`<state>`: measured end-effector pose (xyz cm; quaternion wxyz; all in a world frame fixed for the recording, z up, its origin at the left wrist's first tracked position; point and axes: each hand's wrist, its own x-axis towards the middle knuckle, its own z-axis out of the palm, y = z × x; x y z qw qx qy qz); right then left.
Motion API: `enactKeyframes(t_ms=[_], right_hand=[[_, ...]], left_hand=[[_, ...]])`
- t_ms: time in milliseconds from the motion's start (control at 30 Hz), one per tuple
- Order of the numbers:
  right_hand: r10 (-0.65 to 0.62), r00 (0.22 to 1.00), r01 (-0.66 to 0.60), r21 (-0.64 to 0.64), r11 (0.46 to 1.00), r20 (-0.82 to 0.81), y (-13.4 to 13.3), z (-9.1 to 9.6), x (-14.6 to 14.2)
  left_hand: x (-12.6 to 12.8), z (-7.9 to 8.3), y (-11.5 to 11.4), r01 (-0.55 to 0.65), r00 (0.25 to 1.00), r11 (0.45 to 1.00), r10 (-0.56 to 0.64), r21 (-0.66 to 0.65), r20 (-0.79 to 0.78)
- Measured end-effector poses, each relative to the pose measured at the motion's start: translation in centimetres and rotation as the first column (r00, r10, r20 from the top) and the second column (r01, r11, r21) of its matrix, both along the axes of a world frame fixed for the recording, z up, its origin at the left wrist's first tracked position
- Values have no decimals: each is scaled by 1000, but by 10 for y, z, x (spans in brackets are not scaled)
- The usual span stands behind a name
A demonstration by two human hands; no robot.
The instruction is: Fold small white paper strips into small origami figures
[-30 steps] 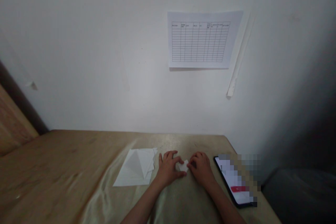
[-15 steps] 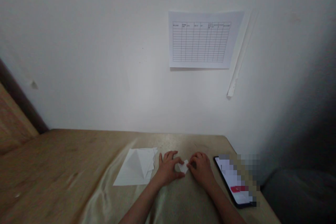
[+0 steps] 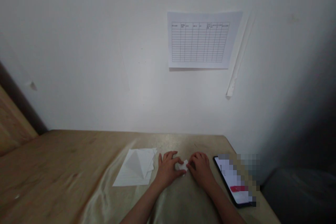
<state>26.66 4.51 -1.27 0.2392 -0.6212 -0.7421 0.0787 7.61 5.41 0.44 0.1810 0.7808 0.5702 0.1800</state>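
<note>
Item 1: small white paper (image 3: 184,163), folded-looking, 1 piece, lying on the table between the 2 hands, near the phone's side of the paper stack.
Item 2: left hand (image 3: 167,170), bare, 1. Thumb and forefinger stand apart, curved about the left side of the small white paper, their tips at its edge; the other fingers spread over the table. Whether the tips pinch or only press, cannot tell.
Item 3: right hand (image 3: 201,168), bare, 1. Fingers curled, tips gathered at the right edge of the small white paper; whether they clamp it, cannot tell.
Item 4: paper stack (image 3: 131,175), white sheets, edges uneven, a triangular fold on top; just left of the left hand.
Item 5: phone (image 3: 228,179), dark-edged, screen lit and partly pixelated, a red patch low on it; flat, right of the right hand.
Item 6: table (image 3: 68,168), tan, sheeny covering, creased at the front.
Item 7: wall (image 3: 91,59), pale, bearing 1 printed sheet (image 3: 198,43) with a ruled grid, and 1 pale strip (image 3: 237,64) slanting beside it.
</note>
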Motion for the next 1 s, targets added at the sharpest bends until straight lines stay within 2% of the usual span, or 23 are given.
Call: enactKeyframes(t_ms=[267, 500, 700, 867, 1000], right_hand=[[-20, 1000, 20, 2, 1000, 17, 1, -6, -1], [-43, 999, 43, -15, 999, 21, 1, -5, -1], [-27, 1000, 27, -5, 1000, 13, 2, -6, 2], [40, 995, -43, -28, 999, -95, 1, -5, 9], [49, 992, -56, -57, 997, -118, -3, -4, 10]], left_hand=[[-1, 0, 0, 41, 999, 999, -41, 8, 13], [-7, -3, 2, 197, 980, 980, -196, -29, 16], [-8, -7, 3, 179, 984, 984, -179, -12, -8], [-8, -1, 1, 182, 983, 983, -182, -2, -13], [-7, 1, 0, 172, 985, 985, -173, -18, -9]])
